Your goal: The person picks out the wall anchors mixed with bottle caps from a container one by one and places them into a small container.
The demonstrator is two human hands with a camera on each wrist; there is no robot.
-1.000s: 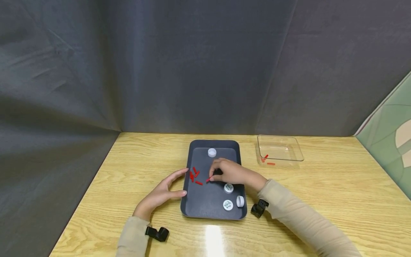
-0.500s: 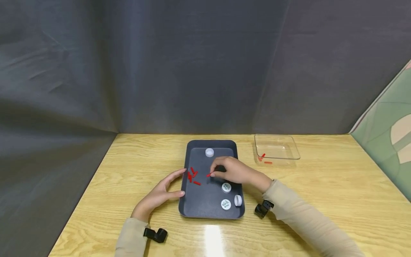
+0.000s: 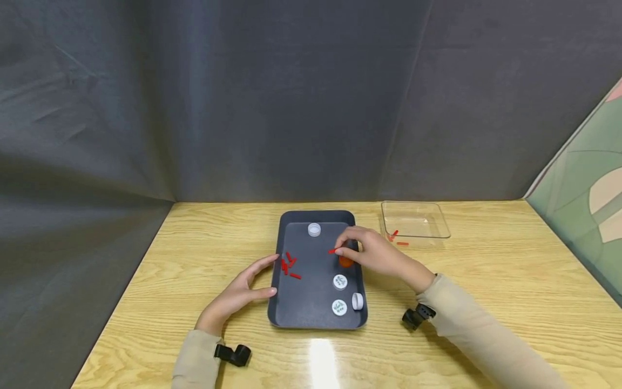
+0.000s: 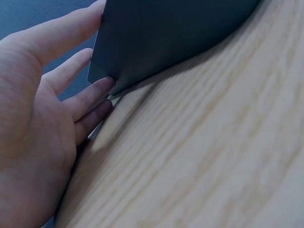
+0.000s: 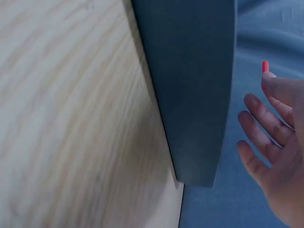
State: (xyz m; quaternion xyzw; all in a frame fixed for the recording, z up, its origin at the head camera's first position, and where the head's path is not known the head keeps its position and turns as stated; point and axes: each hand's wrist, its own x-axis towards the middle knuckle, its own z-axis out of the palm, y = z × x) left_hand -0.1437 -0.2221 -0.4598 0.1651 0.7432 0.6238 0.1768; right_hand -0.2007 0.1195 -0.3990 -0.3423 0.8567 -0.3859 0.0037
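My left hand [image 3: 239, 293] rests at the left side of a dark grey tray [image 3: 316, 215], with spread thumb and fingers touching its wall. In the left wrist view several fingertips [image 4: 102, 88] reach the tray's outer face. My right hand [image 3: 376, 253] is over the tray's right side and pinches a small red stick [image 5: 265, 66] between thumb and index finger; its other fingers are loose. Directly below that hand is a round orange object [image 3: 345, 262], partly hidden. Several more red sticks [image 3: 295, 276] lie in a loose group at the tray's left.
A white cap [image 3: 314, 229] lies hollow side up at the tray's far end. Nearer are two printed caps [image 3: 340, 282] lying flat and a third white cap [image 3: 357, 301] on its side. Right of the tray stands a clear box [image 3: 439, 236] with several red sticks.
The right hand has lifted the red stick from the tray's middle and moved right and slightly away with it, exposing the orange object. The left hand stays at the tray's wall.
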